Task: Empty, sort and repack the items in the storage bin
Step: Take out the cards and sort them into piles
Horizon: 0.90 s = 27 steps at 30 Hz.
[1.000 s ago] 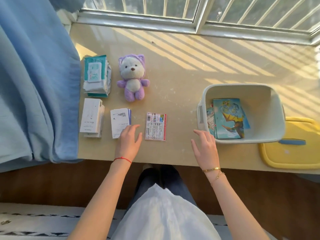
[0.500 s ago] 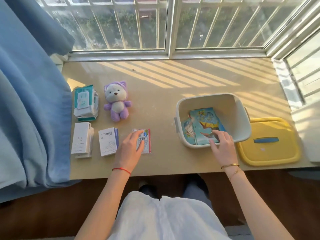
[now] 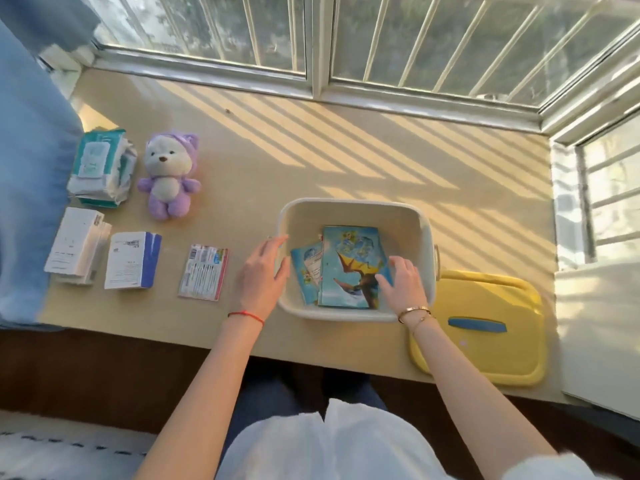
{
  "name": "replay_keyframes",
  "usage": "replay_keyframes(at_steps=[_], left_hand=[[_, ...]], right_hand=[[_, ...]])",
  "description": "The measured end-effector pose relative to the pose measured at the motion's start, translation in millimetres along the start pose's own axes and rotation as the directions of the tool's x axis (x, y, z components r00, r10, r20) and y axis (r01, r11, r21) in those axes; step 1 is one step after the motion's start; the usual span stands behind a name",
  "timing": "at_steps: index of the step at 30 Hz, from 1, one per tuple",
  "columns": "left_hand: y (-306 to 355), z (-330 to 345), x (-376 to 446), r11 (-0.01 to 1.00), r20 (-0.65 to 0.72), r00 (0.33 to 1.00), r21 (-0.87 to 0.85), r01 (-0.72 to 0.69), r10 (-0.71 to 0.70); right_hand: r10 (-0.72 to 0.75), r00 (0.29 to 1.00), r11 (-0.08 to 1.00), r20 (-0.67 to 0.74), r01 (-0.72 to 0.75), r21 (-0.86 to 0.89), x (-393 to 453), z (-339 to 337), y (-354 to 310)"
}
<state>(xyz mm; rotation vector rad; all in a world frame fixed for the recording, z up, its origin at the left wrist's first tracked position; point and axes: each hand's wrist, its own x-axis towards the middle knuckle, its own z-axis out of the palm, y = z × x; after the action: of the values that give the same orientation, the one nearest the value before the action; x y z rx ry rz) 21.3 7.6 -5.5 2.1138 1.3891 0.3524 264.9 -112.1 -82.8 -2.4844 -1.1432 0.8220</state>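
Storage bin (image 3: 356,207) stands near the front edge of the surface (image 3: 311,140), toward its right end, with two blue illustrated booklets (image 3: 349,268) lying flat inside. The right hand (image 3: 401,285) reaches into the bin, fingers spread on the right edge of the upper booklet; the left hand (image 3: 265,277) rests with relaxed, straight fingers against the bin's left rim. A yellow lid (image 3: 485,327) lies beside the bin at the front right corner, while a card packet (image 3: 204,271), boxes (image 3: 133,259), wipes (image 3: 100,164) and plush toy (image 3: 169,174) occupy the left end.

The left hand (image 3: 265,275) has left the barcoded packet (image 3: 203,273) for the bin's (image 3: 353,204) left rim; the right hand (image 3: 401,284) has reached deeper onto the blue booklets (image 3: 349,265).
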Motion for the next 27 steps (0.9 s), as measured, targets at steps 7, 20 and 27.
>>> replay_keyframes(at_steps=[7,20,27], left_hand=[[-8,88,32,0.995,0.124,0.989,0.061,0.075,-0.082],[-39,157,65,0.963,0.294,0.918,0.116,0.241,-0.266],[-44,176,70,0.945,0.329,0.891,0.200,0.257,-0.312]], right_hand=[[0.125,0.976,0.982,0.179,-0.147,0.114,53,39,15],[0.205,0.973,0.978,0.105,-0.209,0.028,90,74,30],[0.266,0.963,0.955,0.042,-0.269,0.123,85,55,38]])
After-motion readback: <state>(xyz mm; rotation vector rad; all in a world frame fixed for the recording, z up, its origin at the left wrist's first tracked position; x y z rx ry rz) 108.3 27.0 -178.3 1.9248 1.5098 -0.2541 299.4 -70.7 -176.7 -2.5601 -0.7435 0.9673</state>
